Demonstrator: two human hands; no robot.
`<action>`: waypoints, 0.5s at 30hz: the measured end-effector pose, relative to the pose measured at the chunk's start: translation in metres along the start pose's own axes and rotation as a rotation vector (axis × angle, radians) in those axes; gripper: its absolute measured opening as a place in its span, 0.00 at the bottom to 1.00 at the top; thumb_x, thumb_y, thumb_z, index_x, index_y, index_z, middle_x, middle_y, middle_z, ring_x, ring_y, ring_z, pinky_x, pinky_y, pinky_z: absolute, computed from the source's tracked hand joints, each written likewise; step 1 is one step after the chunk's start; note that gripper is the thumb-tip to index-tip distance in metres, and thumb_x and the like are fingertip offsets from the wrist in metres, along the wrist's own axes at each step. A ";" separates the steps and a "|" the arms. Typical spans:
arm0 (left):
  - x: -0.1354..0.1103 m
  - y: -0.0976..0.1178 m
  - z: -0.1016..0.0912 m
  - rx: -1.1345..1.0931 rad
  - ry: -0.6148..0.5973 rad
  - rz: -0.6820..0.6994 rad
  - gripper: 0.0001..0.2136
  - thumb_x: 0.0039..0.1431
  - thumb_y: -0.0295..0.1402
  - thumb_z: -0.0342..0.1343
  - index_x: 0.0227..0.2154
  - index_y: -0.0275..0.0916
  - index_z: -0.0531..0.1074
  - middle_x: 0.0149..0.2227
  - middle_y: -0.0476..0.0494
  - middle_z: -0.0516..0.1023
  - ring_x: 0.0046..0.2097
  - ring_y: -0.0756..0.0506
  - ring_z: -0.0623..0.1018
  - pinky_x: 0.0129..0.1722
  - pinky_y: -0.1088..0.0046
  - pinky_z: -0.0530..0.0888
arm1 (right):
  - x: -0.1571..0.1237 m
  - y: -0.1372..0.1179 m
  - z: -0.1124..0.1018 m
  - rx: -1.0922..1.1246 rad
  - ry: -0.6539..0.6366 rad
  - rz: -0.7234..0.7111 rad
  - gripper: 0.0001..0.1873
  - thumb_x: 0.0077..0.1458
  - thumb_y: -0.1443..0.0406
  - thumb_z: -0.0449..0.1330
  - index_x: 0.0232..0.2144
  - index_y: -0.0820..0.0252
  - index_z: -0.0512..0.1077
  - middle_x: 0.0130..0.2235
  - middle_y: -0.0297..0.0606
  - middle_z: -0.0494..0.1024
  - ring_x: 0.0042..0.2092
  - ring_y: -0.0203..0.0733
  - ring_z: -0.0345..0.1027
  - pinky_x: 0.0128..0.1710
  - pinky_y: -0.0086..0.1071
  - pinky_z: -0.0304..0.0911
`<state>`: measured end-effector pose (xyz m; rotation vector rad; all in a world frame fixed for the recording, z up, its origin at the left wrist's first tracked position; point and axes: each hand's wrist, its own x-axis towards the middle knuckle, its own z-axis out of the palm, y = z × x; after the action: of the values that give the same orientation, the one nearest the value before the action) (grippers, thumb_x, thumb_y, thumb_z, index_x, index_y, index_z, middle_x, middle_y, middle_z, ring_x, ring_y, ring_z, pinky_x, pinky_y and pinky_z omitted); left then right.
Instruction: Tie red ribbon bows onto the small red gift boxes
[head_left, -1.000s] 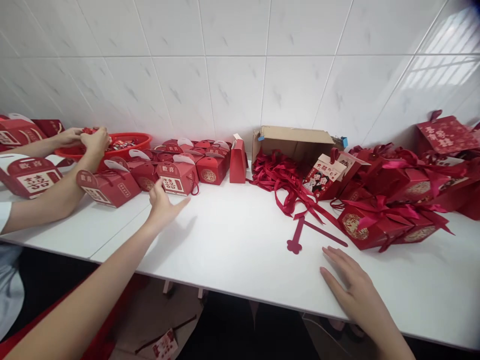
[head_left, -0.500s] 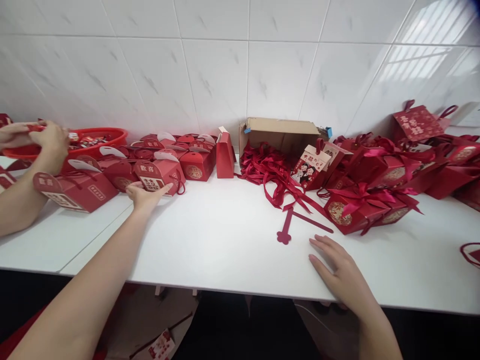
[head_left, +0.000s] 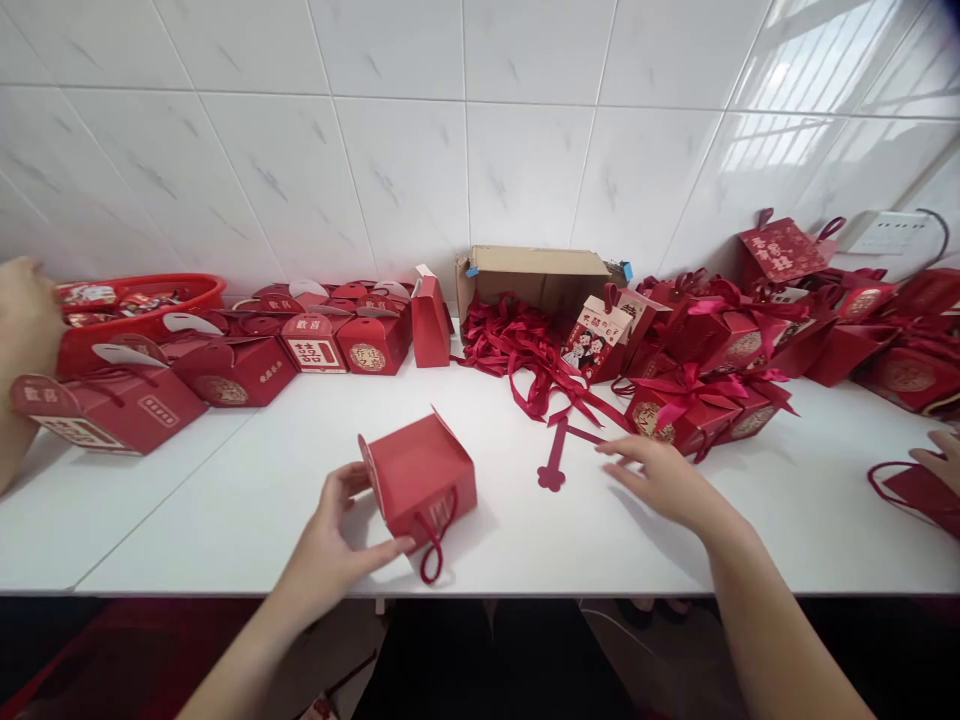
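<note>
My left hand (head_left: pixel 337 545) grips a red gift box (head_left: pixel 421 470) near the table's front, fingers at its left end and thumb along the near side. The box is turned so a plain red panel faces up, and a dark red cord loop hangs from its near side. Whether it rests fully on the table I cannot tell. My right hand (head_left: pixel 649 475) is open, its fingers stretched over the end of a dark red folded strip (head_left: pixel 553 462) with a flower-shaped tip. Behind the strip, dark red ribbons (head_left: pixel 517 345) spill from a cardboard box (head_left: pixel 536 262).
Several red gift boxes (head_left: pixel 319 345) line the left back, before a red basket (head_left: pixel 214 290) of wrapped sweets. Ribbon-tied boxes (head_left: pixel 667 415) are piled at right. A co-worker's arm (head_left: pixel 19 350) is at far left; another person's hand (head_left: pixel 941 460) touches a red item at far right.
My left hand has brought the gift box from the left row to the front middle and turned it. My right hand has moved to the strip. A person's hand has appeared at far right.
</note>
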<state>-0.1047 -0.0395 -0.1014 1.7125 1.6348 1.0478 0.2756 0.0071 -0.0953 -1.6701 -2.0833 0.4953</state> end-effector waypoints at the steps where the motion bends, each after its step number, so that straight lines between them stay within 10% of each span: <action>1: -0.007 0.001 0.004 0.015 -0.019 0.019 0.34 0.42 0.42 0.66 0.51 0.44 0.56 0.55 0.38 0.65 0.56 0.34 0.68 0.55 0.51 0.67 | 0.016 -0.007 -0.003 -0.049 -0.009 -0.032 0.14 0.56 0.66 0.54 0.43 0.56 0.75 0.44 0.42 0.77 0.41 0.44 0.72 0.42 0.36 0.66; 8: -0.014 0.003 0.007 -0.043 -0.183 0.028 0.35 0.49 0.44 0.61 0.60 0.47 0.54 0.62 0.39 0.61 0.61 0.35 0.63 0.57 0.56 0.66 | 0.098 -0.020 0.020 -0.213 0.049 0.010 0.11 0.49 0.73 0.58 0.33 0.59 0.78 0.36 0.43 0.75 0.37 0.45 0.71 0.36 0.34 0.62; 15: -0.011 -0.015 0.008 -0.152 -0.070 0.186 0.42 0.48 0.58 0.54 0.63 0.46 0.49 0.66 0.36 0.51 0.64 0.33 0.56 0.59 0.54 0.62 | 0.083 -0.037 -0.004 -0.025 0.431 -0.071 0.11 0.58 0.66 0.53 0.37 0.64 0.74 0.44 0.46 0.71 0.47 0.42 0.66 0.46 0.34 0.63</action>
<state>-0.1059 -0.0479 -0.1194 1.8034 1.3371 1.1540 0.2314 0.0806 -0.0641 -1.5458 -1.8258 0.0749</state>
